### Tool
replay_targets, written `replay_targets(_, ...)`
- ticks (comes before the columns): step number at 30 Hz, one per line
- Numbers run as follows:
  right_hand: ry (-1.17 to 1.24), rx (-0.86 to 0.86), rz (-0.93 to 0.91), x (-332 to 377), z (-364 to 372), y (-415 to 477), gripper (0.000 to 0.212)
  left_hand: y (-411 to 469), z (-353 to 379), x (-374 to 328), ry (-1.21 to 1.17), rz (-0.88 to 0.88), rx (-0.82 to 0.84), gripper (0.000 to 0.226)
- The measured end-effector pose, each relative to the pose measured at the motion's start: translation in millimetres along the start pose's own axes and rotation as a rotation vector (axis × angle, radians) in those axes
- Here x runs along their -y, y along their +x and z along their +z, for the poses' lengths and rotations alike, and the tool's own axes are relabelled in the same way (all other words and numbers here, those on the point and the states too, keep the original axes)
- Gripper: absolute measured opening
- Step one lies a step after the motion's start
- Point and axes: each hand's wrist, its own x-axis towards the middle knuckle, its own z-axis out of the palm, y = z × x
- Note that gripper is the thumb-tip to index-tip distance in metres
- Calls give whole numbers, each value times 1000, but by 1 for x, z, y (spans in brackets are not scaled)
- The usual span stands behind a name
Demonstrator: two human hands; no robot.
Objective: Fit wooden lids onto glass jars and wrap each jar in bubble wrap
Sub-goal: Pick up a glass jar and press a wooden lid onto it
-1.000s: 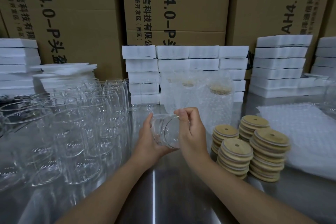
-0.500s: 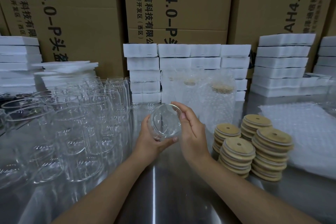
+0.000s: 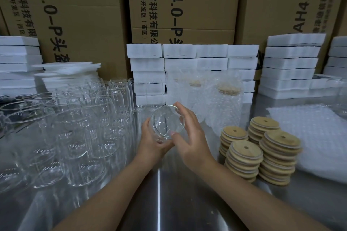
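Smooth, clear empty jars [image 3: 78, 127] are crowding the left of the frame on the brushed steel worktop [image 3: 159, 202]. At centre, the left hand [image 3: 150, 142] is cupping one glass jar [image 3: 168, 123] from below, its fingers curling round the rounded base. The jar is tilting, with its long axis running away from the viewer and its round open mouth facing up toward the camera. The right hand [image 3: 193, 137] is holding its fingers [image 3: 185, 113] wide, with thumb tip and forefinger touching the rim. At right, flat round wooden lids [image 3: 244, 157] with centre holes are sitting in stacks, beside a dimpled bubble wrap sheet [image 3: 315, 137].
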Motion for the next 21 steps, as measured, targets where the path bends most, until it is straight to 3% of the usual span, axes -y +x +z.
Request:
replay_targets(5, -70, -69, -5, 0, 2, 0, 65, 1, 1, -7, 79, 34, -7, 104)
replay_targets(11, 16, -153, 42, -2, 3, 3, 65, -3, -2, -9, 136, 18, -31, 131)
replay_targets(14, 56, -161, 25, -1, 5, 1, 62, -4, -2, -12, 108, 69, -79, 123)
replay_targets(16, 83, -157, 13, -2, 7, 0, 53, -4, 0, -16, 39, 89, -111, 106)
replay_targets(18, 78, -134, 29, -5, 9, -2, 49, -6, 3, -22, -19, 20, -115, 93)
replay_targets(21, -9, -123, 24, -7, 9, -1, 37, -8, 3, -24, -58, -117, -74, 99)
